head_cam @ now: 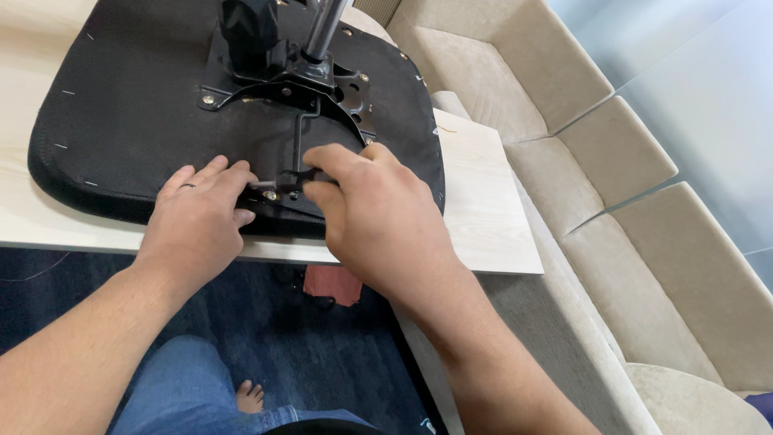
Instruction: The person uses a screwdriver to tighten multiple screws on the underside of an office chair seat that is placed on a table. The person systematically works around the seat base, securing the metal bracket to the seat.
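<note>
Black seat underside, stapled fabric, metal bracket.

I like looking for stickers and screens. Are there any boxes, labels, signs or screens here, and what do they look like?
None show: no box, label, sign or screen.
Seat: black, upside down on the pale table.
Left hand and right hand: at the black metal plate on the seat, around a small dark part.
Sofa: beige, at the right.
</note>
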